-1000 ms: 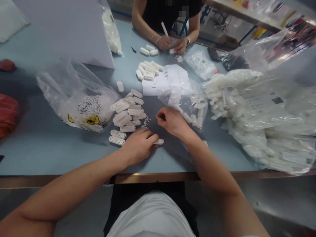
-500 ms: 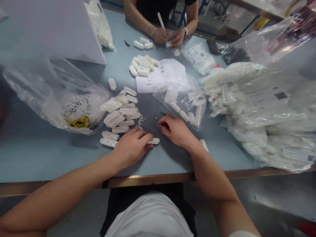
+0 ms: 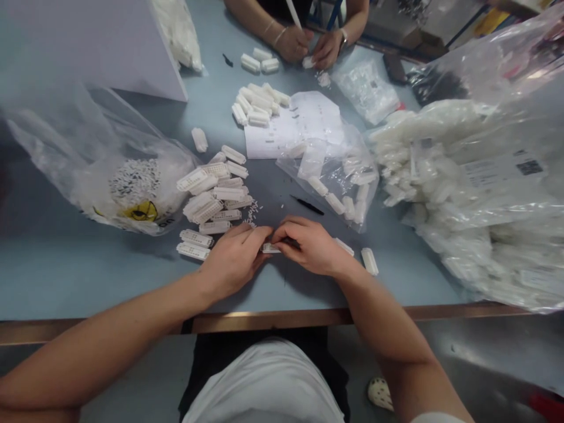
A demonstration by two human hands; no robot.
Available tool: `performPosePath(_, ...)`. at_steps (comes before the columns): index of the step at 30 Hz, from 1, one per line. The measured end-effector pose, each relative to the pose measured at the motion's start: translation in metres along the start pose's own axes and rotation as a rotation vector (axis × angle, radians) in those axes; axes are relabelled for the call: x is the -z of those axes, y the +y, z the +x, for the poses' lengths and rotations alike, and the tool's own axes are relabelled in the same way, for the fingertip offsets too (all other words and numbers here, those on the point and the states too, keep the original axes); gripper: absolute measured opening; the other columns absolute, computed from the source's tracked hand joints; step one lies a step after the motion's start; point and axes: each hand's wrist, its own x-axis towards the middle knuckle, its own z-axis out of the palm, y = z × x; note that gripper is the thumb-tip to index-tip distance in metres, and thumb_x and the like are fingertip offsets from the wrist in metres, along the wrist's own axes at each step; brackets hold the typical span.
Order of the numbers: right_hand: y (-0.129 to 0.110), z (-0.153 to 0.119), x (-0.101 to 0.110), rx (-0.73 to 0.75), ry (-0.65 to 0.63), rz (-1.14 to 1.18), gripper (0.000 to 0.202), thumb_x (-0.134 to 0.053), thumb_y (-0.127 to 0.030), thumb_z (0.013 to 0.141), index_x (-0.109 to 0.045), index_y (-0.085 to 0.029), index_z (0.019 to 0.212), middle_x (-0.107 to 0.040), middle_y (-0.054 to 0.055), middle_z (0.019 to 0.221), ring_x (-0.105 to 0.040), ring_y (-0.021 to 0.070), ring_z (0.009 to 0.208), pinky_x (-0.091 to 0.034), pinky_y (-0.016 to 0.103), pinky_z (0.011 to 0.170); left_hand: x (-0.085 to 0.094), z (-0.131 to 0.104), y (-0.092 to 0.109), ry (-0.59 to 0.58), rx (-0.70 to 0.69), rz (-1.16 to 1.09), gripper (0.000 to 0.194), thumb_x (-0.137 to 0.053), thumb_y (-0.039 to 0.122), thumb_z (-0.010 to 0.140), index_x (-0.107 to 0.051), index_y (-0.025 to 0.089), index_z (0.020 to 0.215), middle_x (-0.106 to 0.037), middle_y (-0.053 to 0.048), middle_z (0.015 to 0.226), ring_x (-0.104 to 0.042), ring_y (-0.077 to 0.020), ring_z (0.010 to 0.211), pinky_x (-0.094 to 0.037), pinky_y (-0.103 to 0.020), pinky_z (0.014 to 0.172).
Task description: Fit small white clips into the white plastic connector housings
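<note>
My left hand (image 3: 233, 255) is closed on a small white plastic case (image 3: 269, 248), keeping it low over the table near the front edge. My right hand (image 3: 311, 244) meets it there, thumb and fingers pinched together at the top of the case. Whatever is between those fingertips is too small or hidden to name. A heap of similar white cases (image 3: 215, 200) lies just beyond my left hand, with tiny white pieces (image 3: 252, 212) scattered beside it. Past my right hand rests a slim black pointed tool (image 3: 308, 204). Another white case (image 3: 369, 261) lies by my right forearm.
To the left sits a clear bag of tiny pieces (image 3: 134, 182). Large bags of white parts (image 3: 476, 176) crowd the right side. A printed sheet (image 3: 268, 144) and a smaller clear bag (image 3: 335, 170) lie ahead. Across the table a co-worker's hands (image 3: 311, 47) hold a white pen-like tool.
My right hand has moved left and down to the case in my left hand. The black tool, mostly covered before, now shows fully. The view has shifted slightly.
</note>
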Motion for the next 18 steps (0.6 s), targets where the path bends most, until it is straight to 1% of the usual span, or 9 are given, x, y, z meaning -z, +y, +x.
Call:
performPosePath(6,-0.0001,-0.0016,-0.0044,0.038,-0.008,-0.104,0.012,-0.054,-0.013,0.095,-0.062,-0.02,0.092,-0.064,0.006,0.092,-0.06,0.0172,0.086,-0.049,0.028,0.077,-0.0014,-0.0007,0.0002,0.018,0.003,-0.014,0.018,-0.054,0.027,0.098,-0.055,0.017,0.113,-0.071,-0.008,0.098,-0.063,-0.0233,0.084,-0.051,-0.035,0.078)
performPosePath(11,-0.0019,-0.0027,-0.0061,0.082,-0.031,-0.217,0.013,-0.052,-0.011,0.095,-0.063,-0.018,0.095,-0.065,0.009,0.094,-0.059,0.0204,0.087,-0.05,0.032,0.079,-0.0027,-0.0006,0.0001,0.037,0.011,-0.022,0.021,-0.055,0.025,0.097,-0.055,0.016,0.117,-0.071,-0.009,0.101,-0.065,-0.0236,0.089,-0.052,-0.036,0.082)
performPosePath(15,-0.004,-0.004,-0.0048,0.094,-0.044,-0.255,0.015,-0.05,-0.011,0.095,-0.063,-0.017,0.099,-0.065,0.01,0.097,-0.059,0.0217,0.09,-0.05,0.035,0.082,-0.0049,-0.0021,-0.0005,0.049,0.02,-0.017,0.026,-0.057,0.024,0.096,-0.055,0.015,0.12,-0.072,-0.011,0.104,-0.067,-0.025,0.093,-0.054,-0.038,0.085)
performPosePath(18,-0.0043,-0.0051,-0.004,0.101,-0.05,-0.276,0.016,-0.049,-0.011,0.095,-0.063,-0.018,0.101,-0.065,0.01,0.098,-0.058,0.0216,0.09,-0.051,0.035,0.081,-0.0061,-0.0028,-0.0004,0.059,0.036,-0.028,0.031,-0.059,0.023,0.094,-0.054,0.015,0.123,-0.072,-0.011,0.108,-0.068,-0.026,0.097,-0.054,-0.04,0.089)
